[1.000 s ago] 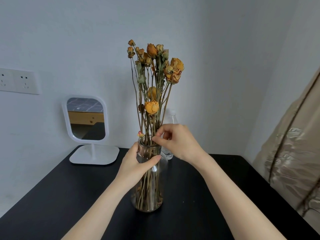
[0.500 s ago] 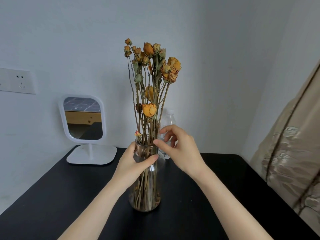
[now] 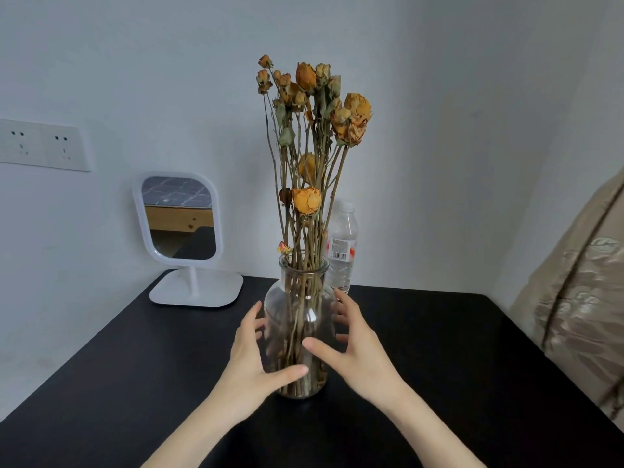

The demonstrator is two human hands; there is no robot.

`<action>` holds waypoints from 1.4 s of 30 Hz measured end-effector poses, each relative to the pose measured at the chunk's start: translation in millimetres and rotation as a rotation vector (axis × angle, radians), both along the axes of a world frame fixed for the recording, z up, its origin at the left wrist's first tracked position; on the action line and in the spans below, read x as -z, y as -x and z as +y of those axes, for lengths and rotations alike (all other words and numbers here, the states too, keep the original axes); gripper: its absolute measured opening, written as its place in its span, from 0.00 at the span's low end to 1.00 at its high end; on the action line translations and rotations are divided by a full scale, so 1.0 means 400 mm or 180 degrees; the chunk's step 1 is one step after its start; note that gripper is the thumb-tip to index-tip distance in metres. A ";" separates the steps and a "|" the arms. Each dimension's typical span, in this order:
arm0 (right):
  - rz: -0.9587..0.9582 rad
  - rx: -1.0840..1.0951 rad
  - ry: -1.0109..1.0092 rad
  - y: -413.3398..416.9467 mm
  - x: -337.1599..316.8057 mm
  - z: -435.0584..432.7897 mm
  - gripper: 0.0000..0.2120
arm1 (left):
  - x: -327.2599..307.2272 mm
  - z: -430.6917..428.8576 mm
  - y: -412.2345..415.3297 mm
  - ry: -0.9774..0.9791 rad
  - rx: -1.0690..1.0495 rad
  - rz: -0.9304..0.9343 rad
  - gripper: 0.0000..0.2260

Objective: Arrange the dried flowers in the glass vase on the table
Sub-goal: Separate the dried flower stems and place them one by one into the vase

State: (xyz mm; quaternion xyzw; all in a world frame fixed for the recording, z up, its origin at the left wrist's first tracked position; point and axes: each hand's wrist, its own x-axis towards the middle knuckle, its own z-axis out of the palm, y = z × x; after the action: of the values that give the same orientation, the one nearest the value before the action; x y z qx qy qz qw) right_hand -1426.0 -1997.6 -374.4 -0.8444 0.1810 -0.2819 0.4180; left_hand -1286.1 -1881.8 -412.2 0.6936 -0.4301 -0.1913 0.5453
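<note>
A clear glass vase [image 3: 303, 272] stands upright on the black table [image 3: 445, 352]. It holds a tall bunch of dried orange roses [image 3: 306, 200] whose thin stems reach down to its base. My left hand [image 3: 249, 363] cups the vase's lower left side, thumb across the front near the bottom, fingers behind the glass. My right hand [image 3: 362, 357] cups the right side, thumb on the front, fingers spread by the shoulder. A small loose bud hangs at the rim's left.
A white standing mirror [image 3: 179, 217] sits at the back left of the table. A plastic water bottle [image 3: 342, 251] stands just behind the vase against the wall. A wall socket [image 3: 40, 146] is at the left. Beige patterned fabric [image 3: 580, 298] hangs at the right edge.
My left hand has slid down from the vase's neck to its body. My right hand has left the stems at the rim and dropped to the vase's right side.
</note>
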 end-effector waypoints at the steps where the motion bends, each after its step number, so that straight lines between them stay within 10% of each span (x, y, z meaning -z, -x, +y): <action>1: 0.0013 -0.0020 -0.0054 -0.003 0.010 0.002 0.34 | 0.013 0.001 0.002 0.0020 -0.0034 -0.0011 0.52; 7: 0.0018 0.0068 -0.0189 -0.032 0.042 -0.017 0.39 | 0.032 -0.014 -0.012 0.0180 -0.0103 0.0021 0.40; 42: -0.0191 0.0135 -0.0406 -0.304 0.035 -0.255 0.42 | 0.016 -0.285 -0.273 0.0035 -0.0211 0.0124 0.42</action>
State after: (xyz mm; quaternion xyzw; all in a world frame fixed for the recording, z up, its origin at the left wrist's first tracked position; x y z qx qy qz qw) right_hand -1304.6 -2099.4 -388.5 -0.8032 0.2038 -0.3038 0.4702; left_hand -1176.8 -1996.0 -418.5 0.7006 -0.3972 -0.1841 0.5634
